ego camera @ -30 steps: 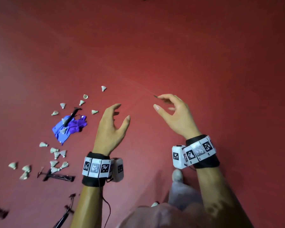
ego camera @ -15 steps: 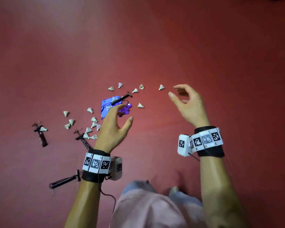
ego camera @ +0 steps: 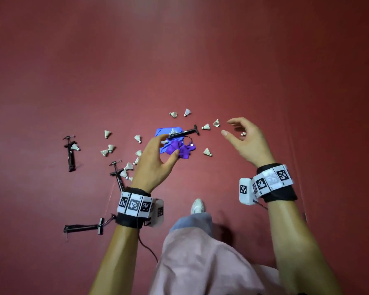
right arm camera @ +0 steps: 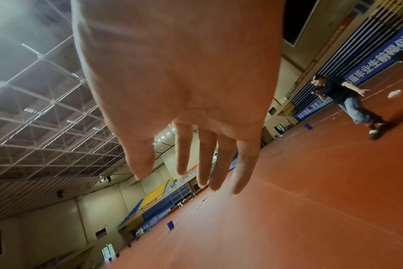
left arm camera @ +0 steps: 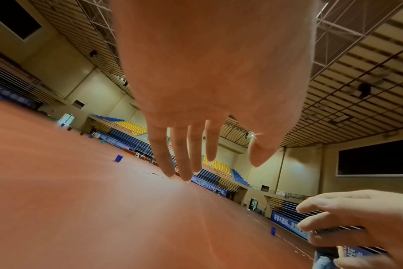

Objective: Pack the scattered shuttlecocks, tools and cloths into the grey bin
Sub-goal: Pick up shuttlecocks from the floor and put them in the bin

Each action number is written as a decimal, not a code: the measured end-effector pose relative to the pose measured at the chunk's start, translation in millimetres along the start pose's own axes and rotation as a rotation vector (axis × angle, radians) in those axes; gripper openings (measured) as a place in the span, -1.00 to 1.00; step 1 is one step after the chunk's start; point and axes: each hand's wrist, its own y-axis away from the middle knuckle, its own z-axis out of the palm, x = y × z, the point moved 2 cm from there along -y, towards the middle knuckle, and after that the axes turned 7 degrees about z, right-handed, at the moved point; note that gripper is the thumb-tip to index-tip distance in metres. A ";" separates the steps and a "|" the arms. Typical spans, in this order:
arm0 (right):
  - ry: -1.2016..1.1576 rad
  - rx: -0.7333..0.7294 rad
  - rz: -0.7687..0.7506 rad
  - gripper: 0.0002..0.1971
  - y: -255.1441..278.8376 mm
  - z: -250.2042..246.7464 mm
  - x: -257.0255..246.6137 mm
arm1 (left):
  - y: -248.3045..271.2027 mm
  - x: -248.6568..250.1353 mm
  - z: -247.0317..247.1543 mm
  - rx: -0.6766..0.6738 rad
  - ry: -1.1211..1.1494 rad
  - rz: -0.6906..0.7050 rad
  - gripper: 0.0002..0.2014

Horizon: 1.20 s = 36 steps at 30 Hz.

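Head view: looked straight down on a red sports floor (ego camera: 264,60), matte and even, likely grippy enough that nothing would slide when nudged. Wrist views: took in a big indoor hall, with truss ceiling, blue banners, yellow seating (left arm camera: 131,127) and a bystander (right arm camera: 347,102) far off. Found no grey bin in any view.

Held both hands above the floor, neither grip closed on anything. Left hand (ego camera: 153,160) hung with fingers loosely curved over the near-left edge of the blue cloth (ego camera: 160,132). Right hand (ego camera: 245,141) hung equally slack, well to the right of the blue cloth.

Counted four black pump-like tools. One (ego camera: 183,133) lay across the blue cloth, two (ego camera: 70,153) (ego camera: 117,177) to its left, one (ego camera: 83,227) nearer than it and to its left. Judged them stiff and the heaviest items; best taken around the barrel, not by the thin hose.

Blue cloth lay crumpled flat, a purple cloth (ego camera: 179,149) bunched against its near-right side. Judged both soft and limp: pinch a fold and lift, but only once the tool was off.

Shuttlecocks lay all around the blue cloth: beyond it (ego camera: 187,112), right of it (ego camera: 207,152), left of it (ego camera: 107,134). Judged them feather-light and crushable; better held by the cork end, gently.
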 end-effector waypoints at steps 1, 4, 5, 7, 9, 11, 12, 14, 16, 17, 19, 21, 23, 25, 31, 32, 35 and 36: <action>0.030 0.005 0.001 -0.66 -25.8 -3.9 -2.4 | -30.9 -6.1 4.7 -0.015 0.009 0.008 -0.55; 0.069 0.033 0.040 -0.63 -92.5 -22.9 -6.7 | -122.0 -13.3 17.7 -0.080 -0.018 0.021 -0.47; 0.092 0.028 0.056 -0.61 -111.1 -29.9 -4.8 | -149.7 -11.3 22.8 -0.097 -0.028 0.037 -0.44; 0.154 0.003 0.091 -0.58 -143.0 -43.0 5.1 | -198.0 -4.8 36.1 -0.137 -0.034 0.082 -0.43; 0.187 -0.001 0.126 -0.57 -175.5 -58.1 22.3 | -241.1 1.0 55.7 -0.179 -0.045 0.111 -0.44; 0.204 -0.003 0.160 -0.56 -208.1 -70.7 45.7 | -278.1 0.4 78.7 -0.218 -0.059 0.111 -0.44; 0.212 -0.013 0.179 -0.55 -225.8 -77.2 59.5 | -296.1 -1.4 92.8 -0.237 -0.063 0.098 -0.43; 0.210 -0.039 0.219 -0.53 -266.2 -91.1 92.1 | -332.7 -6.8 124.0 -0.267 -0.068 0.054 -0.44; 0.203 -0.087 0.268 -0.52 -313.8 -104.7 128.2 | -371.4 -14.2 156.6 -0.283 -0.084 0.002 -0.44; 0.203 -0.118 0.293 -0.51 -341.6 -111.0 146.6 | -392.7 -19.3 173.6 -0.281 -0.093 -0.029 -0.44; 0.214 -0.188 0.334 -0.50 -396.9 -121.5 182.5 | -435.2 -33.0 206.7 -0.281 -0.103 -0.095 -0.45; 0.237 -0.279 0.358 -0.49 -451.6 -127.0 213.1 | -477.6 -49.3 239.7 -0.307 -0.117 -0.173 -0.47; 0.234 -0.367 0.407 -0.50 -498.4 -127.5 247.0 | -513.1 -67.0 273.2 -0.362 -0.144 -0.272 -0.50; 0.242 -0.453 0.462 -0.54 -536.3 -118.4 282.9 | -538.8 -89.8 306.6 -0.430 -0.192 -0.362 -0.55; 0.408 -0.787 0.677 -0.65 -584.8 -63.7 419.7 | -524.9 -200.0 424.3 -0.757 -0.398 -0.526 -0.49; 0.450 -0.815 0.701 -0.63 -586.8 -55.0 448.0 | -513.8 -219.6 445.3 -0.806 -0.421 -0.553 -0.46; 0.563 -0.871 0.749 -0.59 -596.8 -26.1 529.4 | -474.1 -287.3 511.7 -0.946 -0.451 -0.620 -0.44; 0.601 -0.884 0.751 -0.58 -601.9 -15.6 555.0 | -462.3 -308.8 532.6 -0.979 -0.452 -0.651 -0.44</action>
